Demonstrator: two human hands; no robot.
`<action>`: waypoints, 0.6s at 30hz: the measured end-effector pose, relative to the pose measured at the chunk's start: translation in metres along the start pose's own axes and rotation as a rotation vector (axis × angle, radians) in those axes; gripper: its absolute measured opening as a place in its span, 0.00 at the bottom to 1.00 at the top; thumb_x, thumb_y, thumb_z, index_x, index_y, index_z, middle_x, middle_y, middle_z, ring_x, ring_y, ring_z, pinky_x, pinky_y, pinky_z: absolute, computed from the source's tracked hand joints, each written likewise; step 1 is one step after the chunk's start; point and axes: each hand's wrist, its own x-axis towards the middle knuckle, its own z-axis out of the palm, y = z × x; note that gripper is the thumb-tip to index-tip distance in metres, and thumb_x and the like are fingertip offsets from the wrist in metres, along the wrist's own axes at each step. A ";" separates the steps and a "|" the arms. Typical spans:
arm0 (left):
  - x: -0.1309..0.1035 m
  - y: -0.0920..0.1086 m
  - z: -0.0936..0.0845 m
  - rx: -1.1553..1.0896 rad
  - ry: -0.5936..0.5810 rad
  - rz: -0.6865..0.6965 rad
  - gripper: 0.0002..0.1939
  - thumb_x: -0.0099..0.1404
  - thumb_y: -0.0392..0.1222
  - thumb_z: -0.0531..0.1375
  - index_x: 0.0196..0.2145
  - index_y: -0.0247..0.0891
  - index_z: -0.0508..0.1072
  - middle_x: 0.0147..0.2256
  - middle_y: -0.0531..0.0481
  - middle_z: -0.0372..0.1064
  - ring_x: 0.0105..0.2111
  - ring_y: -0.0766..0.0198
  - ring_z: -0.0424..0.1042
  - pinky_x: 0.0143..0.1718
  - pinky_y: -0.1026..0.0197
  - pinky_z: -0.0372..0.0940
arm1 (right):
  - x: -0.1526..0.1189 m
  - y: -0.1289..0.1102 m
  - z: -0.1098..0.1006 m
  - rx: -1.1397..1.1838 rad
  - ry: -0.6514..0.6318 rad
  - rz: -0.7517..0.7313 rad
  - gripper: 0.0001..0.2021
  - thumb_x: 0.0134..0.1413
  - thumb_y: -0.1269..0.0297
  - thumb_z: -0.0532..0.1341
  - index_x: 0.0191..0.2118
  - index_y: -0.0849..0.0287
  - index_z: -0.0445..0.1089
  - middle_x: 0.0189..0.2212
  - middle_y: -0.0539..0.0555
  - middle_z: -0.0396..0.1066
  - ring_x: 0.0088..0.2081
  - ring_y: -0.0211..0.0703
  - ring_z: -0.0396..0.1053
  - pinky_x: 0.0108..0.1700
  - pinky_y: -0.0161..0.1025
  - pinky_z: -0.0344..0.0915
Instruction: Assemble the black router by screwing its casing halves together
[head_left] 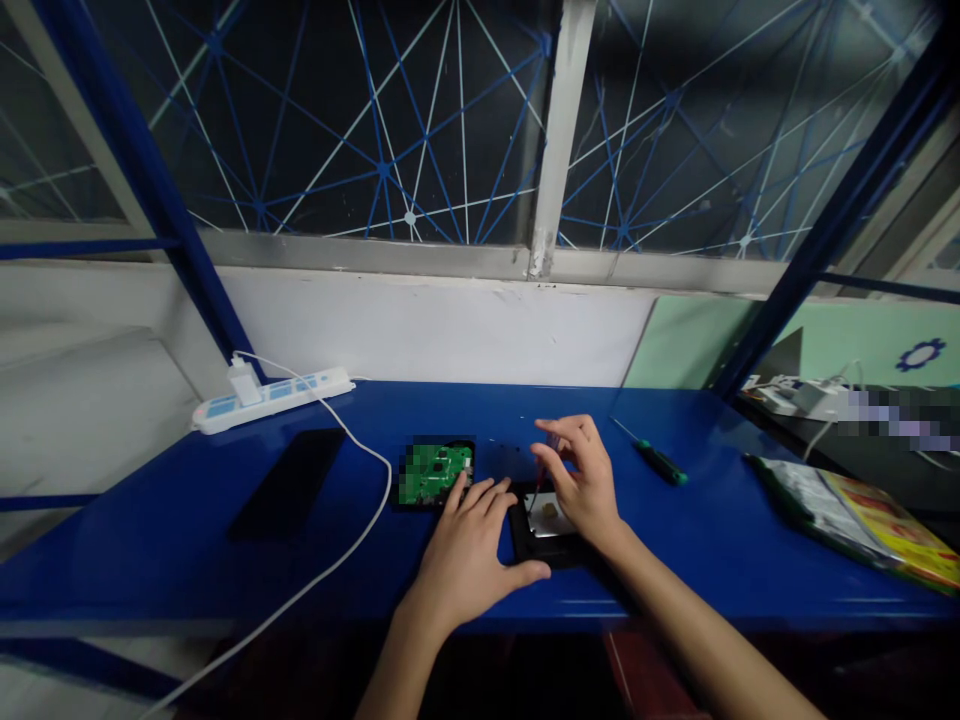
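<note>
A black case with a silvery metal plate inside lies on the blue desk in front of me. My left hand rests at its left side, fingers stretched and thumb apart along the near edge. Above the plate, my right hand pinches a small screwdriver with a reddish shaft; its tip points down at the plate's left part. Just beyond my left fingertips sits a green circuit board in a black housing. My right hand hides the right part of the case.
A green-handled screwdriver lies to the right, near a colourful plastic bag. On the left are a dark flat phone-like slab, a white cable and a power strip. Tiny dark bits lie behind the case.
</note>
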 end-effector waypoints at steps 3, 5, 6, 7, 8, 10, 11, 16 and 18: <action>0.000 -0.001 0.000 0.000 0.002 0.008 0.36 0.58 0.67 0.66 0.55 0.40 0.71 0.62 0.42 0.65 0.63 0.45 0.62 0.69 0.38 0.44 | -0.002 -0.003 0.000 0.060 -0.031 0.027 0.17 0.67 0.65 0.57 0.60 0.49 0.67 0.44 0.55 0.70 0.35 0.39 0.76 0.36 0.40 0.76; 0.000 -0.001 0.000 0.001 0.011 0.014 0.36 0.59 0.68 0.65 0.55 0.41 0.71 0.62 0.42 0.65 0.63 0.45 0.62 0.69 0.38 0.43 | -0.003 -0.004 0.000 0.090 -0.051 0.060 0.18 0.69 0.65 0.53 0.61 0.49 0.64 0.48 0.57 0.73 0.38 0.41 0.78 0.38 0.41 0.77; 0.000 -0.001 0.001 0.001 0.014 0.015 0.36 0.59 0.68 0.65 0.55 0.41 0.71 0.62 0.42 0.66 0.63 0.45 0.62 0.69 0.37 0.43 | -0.003 -0.005 -0.001 0.098 -0.056 0.074 0.17 0.70 0.65 0.51 0.60 0.50 0.65 0.49 0.57 0.74 0.39 0.42 0.79 0.39 0.41 0.77; 0.000 -0.002 0.001 0.001 0.016 0.015 0.36 0.59 0.68 0.65 0.55 0.41 0.71 0.62 0.42 0.66 0.63 0.45 0.62 0.70 0.38 0.43 | -0.003 -0.005 -0.001 0.104 -0.061 0.082 0.16 0.71 0.64 0.50 0.59 0.51 0.66 0.50 0.58 0.74 0.39 0.43 0.79 0.39 0.42 0.77; 0.000 -0.002 0.002 0.000 0.019 0.015 0.36 0.59 0.68 0.65 0.55 0.41 0.71 0.62 0.42 0.66 0.63 0.45 0.62 0.70 0.38 0.42 | -0.003 -0.006 -0.002 0.112 -0.063 0.082 0.15 0.71 0.64 0.49 0.57 0.51 0.68 0.50 0.58 0.74 0.39 0.43 0.79 0.39 0.42 0.77; 0.000 -0.002 0.002 0.000 0.025 0.019 0.36 0.59 0.69 0.65 0.55 0.41 0.71 0.62 0.42 0.66 0.63 0.45 0.62 0.70 0.38 0.42 | -0.001 -0.006 -0.003 0.106 -0.047 0.051 0.13 0.69 0.63 0.52 0.52 0.52 0.70 0.48 0.58 0.73 0.38 0.43 0.78 0.37 0.41 0.77; 0.000 -0.002 0.002 0.000 0.025 0.022 0.36 0.59 0.69 0.65 0.55 0.41 0.71 0.62 0.42 0.66 0.63 0.45 0.62 0.70 0.38 0.42 | 0.000 -0.007 -0.003 0.084 -0.030 0.025 0.11 0.68 0.62 0.55 0.50 0.52 0.72 0.46 0.58 0.73 0.37 0.42 0.76 0.35 0.40 0.76; 0.000 -0.002 0.001 0.002 0.004 0.014 0.35 0.59 0.68 0.65 0.54 0.41 0.71 0.62 0.42 0.65 0.63 0.45 0.62 0.70 0.38 0.42 | 0.003 -0.008 -0.004 -0.023 0.032 -0.054 0.12 0.62 0.65 0.63 0.51 0.50 0.74 0.36 0.53 0.72 0.32 0.40 0.73 0.34 0.39 0.74; 0.000 -0.002 0.001 0.001 0.005 0.012 0.36 0.59 0.68 0.65 0.55 0.40 0.71 0.62 0.42 0.65 0.63 0.45 0.62 0.70 0.38 0.42 | 0.000 -0.007 -0.004 0.009 -0.003 -0.032 0.17 0.66 0.67 0.58 0.58 0.49 0.69 0.41 0.53 0.76 0.31 0.38 0.75 0.35 0.39 0.75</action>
